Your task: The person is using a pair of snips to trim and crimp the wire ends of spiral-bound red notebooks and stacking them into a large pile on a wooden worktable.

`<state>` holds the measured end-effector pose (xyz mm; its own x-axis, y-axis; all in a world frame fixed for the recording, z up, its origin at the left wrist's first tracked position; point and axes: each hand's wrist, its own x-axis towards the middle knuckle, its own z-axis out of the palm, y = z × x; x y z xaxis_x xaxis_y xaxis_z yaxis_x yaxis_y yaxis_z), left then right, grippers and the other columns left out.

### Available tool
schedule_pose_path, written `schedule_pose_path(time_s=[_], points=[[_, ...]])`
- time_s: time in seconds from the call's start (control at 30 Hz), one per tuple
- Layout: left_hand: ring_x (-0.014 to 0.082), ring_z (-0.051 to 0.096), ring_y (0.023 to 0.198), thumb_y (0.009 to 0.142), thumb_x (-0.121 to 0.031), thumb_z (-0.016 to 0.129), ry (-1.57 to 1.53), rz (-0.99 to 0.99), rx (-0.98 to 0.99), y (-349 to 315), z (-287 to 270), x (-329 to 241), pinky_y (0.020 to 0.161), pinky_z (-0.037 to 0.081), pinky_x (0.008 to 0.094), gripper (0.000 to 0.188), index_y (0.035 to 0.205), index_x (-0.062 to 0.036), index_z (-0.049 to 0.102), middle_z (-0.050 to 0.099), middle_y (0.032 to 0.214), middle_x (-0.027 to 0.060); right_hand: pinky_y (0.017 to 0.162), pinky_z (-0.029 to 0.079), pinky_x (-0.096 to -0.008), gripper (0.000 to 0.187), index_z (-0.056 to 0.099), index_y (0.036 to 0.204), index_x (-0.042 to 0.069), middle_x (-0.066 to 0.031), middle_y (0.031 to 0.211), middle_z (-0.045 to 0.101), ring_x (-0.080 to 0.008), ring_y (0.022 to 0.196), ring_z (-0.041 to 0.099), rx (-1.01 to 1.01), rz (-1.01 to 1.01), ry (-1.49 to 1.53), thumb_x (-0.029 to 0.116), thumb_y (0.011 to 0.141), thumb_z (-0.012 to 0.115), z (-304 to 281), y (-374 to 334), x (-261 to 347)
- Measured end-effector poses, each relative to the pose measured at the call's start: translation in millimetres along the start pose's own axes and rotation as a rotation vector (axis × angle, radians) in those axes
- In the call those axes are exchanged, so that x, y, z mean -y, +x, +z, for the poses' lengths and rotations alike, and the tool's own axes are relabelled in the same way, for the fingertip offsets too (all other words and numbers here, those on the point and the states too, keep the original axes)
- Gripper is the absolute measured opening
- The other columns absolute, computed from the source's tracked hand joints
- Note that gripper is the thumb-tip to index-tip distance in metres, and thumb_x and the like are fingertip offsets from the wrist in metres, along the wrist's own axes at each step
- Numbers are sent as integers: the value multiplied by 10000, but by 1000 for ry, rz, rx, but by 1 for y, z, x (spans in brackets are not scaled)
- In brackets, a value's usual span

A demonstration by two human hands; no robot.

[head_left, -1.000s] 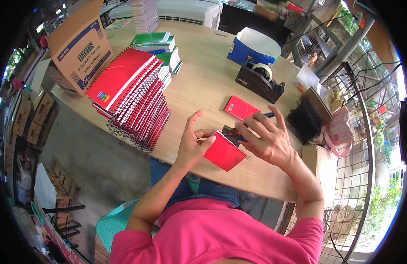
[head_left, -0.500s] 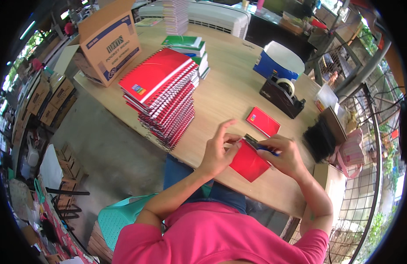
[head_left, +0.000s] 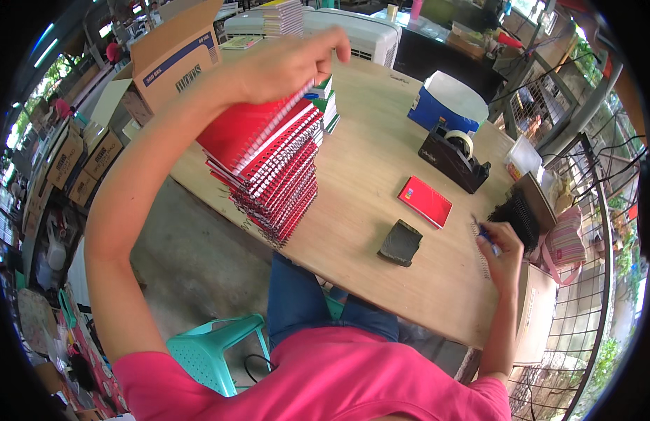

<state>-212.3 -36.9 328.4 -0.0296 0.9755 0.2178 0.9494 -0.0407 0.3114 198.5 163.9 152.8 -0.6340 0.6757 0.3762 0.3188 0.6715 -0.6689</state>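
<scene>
My left hand reaches over the tall stack of red spiral notebooks. Its fingers bend down at the far corner of the top red notebook, which sits askew on the pile; the fingertips are partly hidden. Toward the table's right side, my right hand is closed around small blue-handled pliers, their jaws pointing away from me. Beside that hand lies a loose wire coil. Between my hands are a small red notebook and a dark, worn block.
A black tape dispenser and a blue-and-white box stand at the far right. Black binding coils fill a holder by the right edge. An open carton stands behind the stack at left, and a green stool is beside my legs.
My left hand has moved up and left to the stack, where the top notebook now lies askew. The red notebook has left the front spot, exposing the dark block. My right hand has shifted right with the pliers.
</scene>
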Motion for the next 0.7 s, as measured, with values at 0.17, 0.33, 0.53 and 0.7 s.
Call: schedule_pose_path(time_s=[0.17,0.33,0.53,0.7], points=[[272,563,940,886,4,428,44,74,-5,3,45,41,871,442,384,378,1254,-76,462,563,986,99,753,513,-315,272,732,1043,-18,-116,910,697,-194,806,664,33,154,-34,86,796,777,30,-39,-27],[291,586,1083,885,22,480,293,241,-490,-8,41,11,997,443,416,384,1248,-89,533,586,1123,143,834,524,-368,381,712,1093,-13,-140,992,669,-286,916,657,47,-44,-181,82,739,815,55,-66,-61],[272,636,950,898,-150,664,-496,143,-439,-36,127,-116,862,511,371,215,1082,-38,665,637,1066,153,880,489,-436,462,713,1116,41,-148,1086,624,-340,1024,579,19,-191,-425,193,700,845,63,-73,-90],[366,619,1073,843,-378,778,-393,-456,-189,103,322,-12,926,530,425,486,1050,45,656,592,1219,219,865,490,-480,336,705,1033,68,-149,1059,609,-346,1029,581,-181,85,-521,244,770,818,50,-33,-112]])
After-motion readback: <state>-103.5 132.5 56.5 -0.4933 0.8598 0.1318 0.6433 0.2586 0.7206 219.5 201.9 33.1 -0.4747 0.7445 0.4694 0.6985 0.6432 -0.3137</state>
